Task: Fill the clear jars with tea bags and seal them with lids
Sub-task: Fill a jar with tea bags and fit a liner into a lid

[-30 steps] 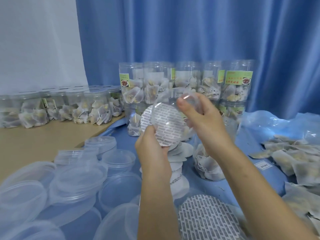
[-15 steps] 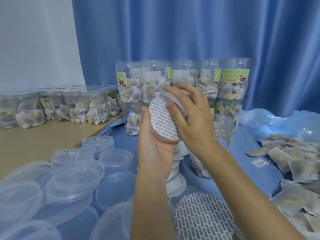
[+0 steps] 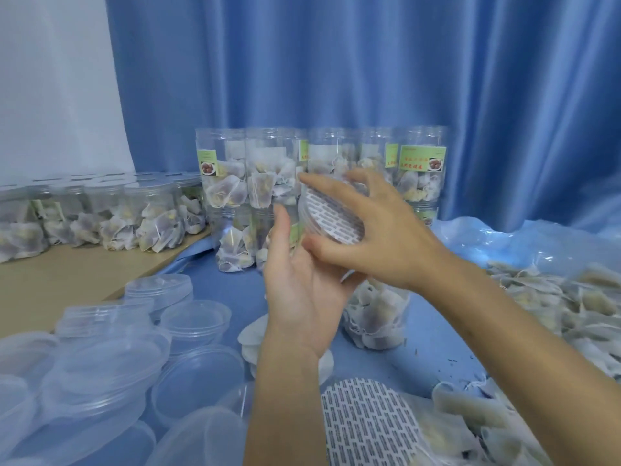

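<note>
Lid held up between both hands
Right hand (image 3: 379, 237) has the printed-liner lid (image 3: 331, 218) in its grip, fingers curled round the rim; left hand (image 3: 302, 290) lies released, palm just beneath.

A clear lid (image 3: 331, 218) with a white, grey-printed liner is held tilted on edge between both hands. Below it stands an open clear jar (image 3: 376, 317) part-filled with tea bags (image 3: 571, 307), more of which lie heaped to the right. Spare clear lids (image 3: 111, 364) pile at left; filled jars (image 3: 421, 169) stand stacked behind.
</note>
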The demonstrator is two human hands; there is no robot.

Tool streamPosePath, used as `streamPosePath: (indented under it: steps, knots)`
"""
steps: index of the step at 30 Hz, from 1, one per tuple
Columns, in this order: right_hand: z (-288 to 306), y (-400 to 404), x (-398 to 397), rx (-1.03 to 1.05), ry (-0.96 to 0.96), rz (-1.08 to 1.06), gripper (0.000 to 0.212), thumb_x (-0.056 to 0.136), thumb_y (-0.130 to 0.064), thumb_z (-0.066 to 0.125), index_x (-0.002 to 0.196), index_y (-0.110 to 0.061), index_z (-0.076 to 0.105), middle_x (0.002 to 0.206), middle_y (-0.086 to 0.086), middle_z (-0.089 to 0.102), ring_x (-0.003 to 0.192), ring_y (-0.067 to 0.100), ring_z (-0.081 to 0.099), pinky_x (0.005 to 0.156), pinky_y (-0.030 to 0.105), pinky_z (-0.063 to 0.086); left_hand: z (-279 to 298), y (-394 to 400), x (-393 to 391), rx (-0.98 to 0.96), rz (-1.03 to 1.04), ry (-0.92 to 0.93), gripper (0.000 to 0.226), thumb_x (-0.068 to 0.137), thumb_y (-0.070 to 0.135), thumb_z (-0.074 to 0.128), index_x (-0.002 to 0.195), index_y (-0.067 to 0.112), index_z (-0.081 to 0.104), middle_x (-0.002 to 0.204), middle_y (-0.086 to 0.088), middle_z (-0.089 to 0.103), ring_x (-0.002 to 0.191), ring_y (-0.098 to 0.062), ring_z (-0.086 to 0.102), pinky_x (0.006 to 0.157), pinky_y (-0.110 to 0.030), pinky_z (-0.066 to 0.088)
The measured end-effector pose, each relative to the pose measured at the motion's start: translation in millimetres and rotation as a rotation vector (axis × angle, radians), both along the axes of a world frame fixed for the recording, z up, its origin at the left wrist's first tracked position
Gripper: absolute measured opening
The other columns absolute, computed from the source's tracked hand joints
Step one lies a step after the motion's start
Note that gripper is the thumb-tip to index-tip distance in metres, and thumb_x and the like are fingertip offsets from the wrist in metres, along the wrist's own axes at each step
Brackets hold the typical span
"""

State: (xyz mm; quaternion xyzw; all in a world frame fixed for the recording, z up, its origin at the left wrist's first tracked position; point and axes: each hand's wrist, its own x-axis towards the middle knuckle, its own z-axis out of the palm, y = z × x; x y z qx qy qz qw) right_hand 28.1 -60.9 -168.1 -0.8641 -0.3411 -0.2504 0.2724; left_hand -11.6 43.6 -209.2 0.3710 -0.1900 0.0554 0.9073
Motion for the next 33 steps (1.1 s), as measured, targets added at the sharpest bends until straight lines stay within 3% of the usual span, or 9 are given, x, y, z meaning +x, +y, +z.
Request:
streamPosePath:
  steps: [4,8,13,18,23,27,29,31,33]
  knots:
    - [4,-34,30,-0.027,0.093,-0.116,0.068,0.060,-0.063,0.057,0.125,-0.067,0.037,0.139,0.000,0.038,0.131,0.016,0.036,0.104,0.031,0.032,-9,-18,12,0.158,0.166,0.285,0.048,0.091,0.054,0.043,0.101,0.013,0.066,0.090,-0.005,0.074,0.086,-0.024,0.070,0.078,-0.036,0.056]
    - [8,-45,60,-0.223,0.185,-0.158,0.064,0.063,-0.065,0.058,0.125,-0.063,0.042,0.130,0.004,0.050,0.116,0.022,0.049,0.095,0.032,0.039,-20,-13,19,0.177,0.418,0.482,0.030,0.097,0.034,0.044,0.082,0.013,0.061,0.077,-0.001,0.068,0.070,-0.016,0.060,0.063,-0.027,0.047]
    - [1,-40,77,-0.399,0.286,-0.113,0.069,0.061,-0.079,0.055,0.127,-0.062,0.040,0.137,0.000,0.050,0.125,0.020,0.044,0.093,0.032,0.035,-22,-10,22,0.184,0.439,0.495,0.022,0.095,0.024,0.047,0.081,0.012,0.059,0.069,0.001,0.067,0.065,-0.016,0.060,0.061,-0.027,0.046]
    - [-17,-36,77,-0.403,0.218,-0.145,0.083,0.048,-0.083,0.041,0.128,-0.064,0.036,0.113,0.002,0.050,0.114,0.025,0.048,0.098,0.040,0.040,-22,-16,22,0.253,0.419,0.505,0.017,0.091,0.019,0.051,0.077,0.013,0.058,0.059,0.004,0.068,0.060,-0.016,0.060,0.059,-0.027,0.046]
    - [-26,-49,64,-0.165,0.116,-0.125,0.064,0.064,-0.062,0.061,0.126,-0.058,0.047,0.102,-0.004,0.050,0.104,0.018,0.051,0.087,0.030,0.040,-23,-16,21,0.256,0.450,0.575,0.017,0.092,0.015,0.052,0.077,0.012,0.058,0.075,-0.003,0.065,0.065,-0.016,0.058,0.062,-0.027,0.046]
    - [-29,-76,42,0.316,0.016,-0.035,0.056,0.069,-0.051,0.071,0.121,-0.058,0.051,0.114,-0.013,0.058,0.109,-0.002,0.051,0.089,0.005,0.031,-23,-19,21,0.263,0.564,0.575,0.023,0.088,0.012,0.058,0.065,0.012,0.053,0.063,-0.002,0.056,0.056,-0.013,0.052,0.057,-0.023,0.042]
    - [-28,-82,31,0.537,0.005,0.035,0.054,0.073,-0.047,0.074,0.120,-0.060,0.051,0.121,-0.021,0.057,0.114,-0.010,0.048,0.094,0.001,0.029,-27,-20,20,0.330,0.604,0.558,0.018,0.080,0.029,0.069,0.078,0.014,0.059,0.072,0.001,0.061,0.066,-0.010,0.058,0.065,-0.024,0.043]
    - [-28,-81,23,0.691,0.020,0.109,0.051,0.073,-0.045,0.072,0.118,-0.060,0.051,0.123,-0.030,0.056,0.113,-0.015,0.047,0.098,0.005,0.033,-29,-20,20,0.351,0.509,0.546,0.048,0.068,0.049,0.073,0.106,0.022,0.062,0.101,0.002,0.066,0.094,-0.015,0.063,0.081,-0.032,0.049]
    - [-29,-75,18,0.797,0.043,0.175,0.050,0.073,-0.044,0.071,0.117,-0.058,0.051,0.121,-0.041,0.052,0.114,-0.017,0.047,0.102,0.010,0.034,-27,-20,17,0.288,0.332,0.461,0.067,0.058,0.058,0.072,0.119,0.030,0.061,0.116,0.001,0.067,0.106,-0.024,0.064,0.085,-0.044,0.054]
